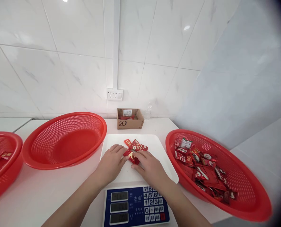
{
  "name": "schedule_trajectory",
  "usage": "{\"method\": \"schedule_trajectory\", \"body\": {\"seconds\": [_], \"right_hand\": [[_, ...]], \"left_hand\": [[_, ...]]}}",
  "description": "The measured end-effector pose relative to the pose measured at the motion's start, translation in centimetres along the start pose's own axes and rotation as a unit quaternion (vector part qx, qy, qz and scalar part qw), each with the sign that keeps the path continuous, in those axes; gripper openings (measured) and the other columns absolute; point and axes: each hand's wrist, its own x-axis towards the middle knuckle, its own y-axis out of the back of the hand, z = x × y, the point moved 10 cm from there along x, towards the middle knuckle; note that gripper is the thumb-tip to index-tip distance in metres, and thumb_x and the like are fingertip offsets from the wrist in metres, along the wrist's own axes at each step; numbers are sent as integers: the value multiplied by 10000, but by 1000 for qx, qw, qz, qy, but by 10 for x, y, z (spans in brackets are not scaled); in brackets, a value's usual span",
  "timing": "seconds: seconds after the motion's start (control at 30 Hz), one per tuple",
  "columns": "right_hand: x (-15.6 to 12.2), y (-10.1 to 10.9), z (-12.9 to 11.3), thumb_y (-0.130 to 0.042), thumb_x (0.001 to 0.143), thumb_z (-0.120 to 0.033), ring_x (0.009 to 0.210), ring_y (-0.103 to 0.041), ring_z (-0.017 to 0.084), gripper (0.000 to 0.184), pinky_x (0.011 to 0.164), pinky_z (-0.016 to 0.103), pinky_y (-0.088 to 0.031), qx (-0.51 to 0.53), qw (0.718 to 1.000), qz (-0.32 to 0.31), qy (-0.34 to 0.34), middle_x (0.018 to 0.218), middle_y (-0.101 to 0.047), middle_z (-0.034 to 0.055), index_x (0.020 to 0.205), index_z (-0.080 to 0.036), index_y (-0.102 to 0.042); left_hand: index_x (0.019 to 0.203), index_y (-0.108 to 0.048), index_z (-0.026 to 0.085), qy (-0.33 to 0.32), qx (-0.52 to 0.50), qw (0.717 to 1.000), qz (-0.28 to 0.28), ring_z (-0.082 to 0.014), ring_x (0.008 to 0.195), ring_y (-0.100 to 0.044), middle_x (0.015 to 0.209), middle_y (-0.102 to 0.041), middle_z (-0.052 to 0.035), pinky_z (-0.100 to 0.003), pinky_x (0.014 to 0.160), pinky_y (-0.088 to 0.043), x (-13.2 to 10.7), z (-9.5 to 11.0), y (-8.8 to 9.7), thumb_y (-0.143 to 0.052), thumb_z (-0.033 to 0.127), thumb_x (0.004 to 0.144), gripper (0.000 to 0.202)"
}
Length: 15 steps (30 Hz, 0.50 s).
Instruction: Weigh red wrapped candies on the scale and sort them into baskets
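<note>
At the left edge of the frame a red basket [16,143], cut off by the border, holds a few small packets [7,155]. Just right of it on the white desk [46,189], a second red basket [62,163] spreads its perforated sides. My left hand [111,162] comes up from the bottom, palm down and half open, its bent fingers touching the left side of a red and gold packet [131,155] near the middle of the frame. A wall socket [115,94] sits above, and to its lower right an open cardboard box [130,124] marked SF has red packets inside. Below the box is the white tray [164,159] of a scale, where the packet lies between my hands, with two more red wrappers [140,145] just beyond it. The blue keypad panel [137,205] is at lower center, partly covered by my right forearm. My right hand [152,167] reaches in from the lower right, thumb apart from its curved fingers, fingertips at the packet's right side; I cannot tell whether either hand actually grips it. Along the right side, a large red basket [239,170] holds a heap of mostly red packets [210,176].
</note>
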Motion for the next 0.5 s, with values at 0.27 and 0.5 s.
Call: {"method": "schedule_trajectory", "body": {"seconds": [0.27, 0.5], "right_hand": [[19, 12, 18, -348, 918, -220, 1219, -423, 235, 373, 1008, 402, -361, -60, 997, 12, 49, 1294, -525, 87, 1227, -186, -553], [3, 9, 37, -404, 887, -266, 1140, -509, 272, 440, 887, 399, -439, -99, 990, -78, -58, 1289, -519, 116, 1318, -200, -461]], "left_hand": [[1215, -542, 269, -19, 8, 997, -68, -269, 1287, -376, 1305, -544, -13, -464, 1049, -341, -6, 1, -17, -477, 305, 888, 335], [1215, -546, 244, 20, 8, 997, -79, -270, 1264, -406, 1294, -551, -41, -465, 1029, -355, -12, -2, -12, -490, 284, 876, 346]]}}
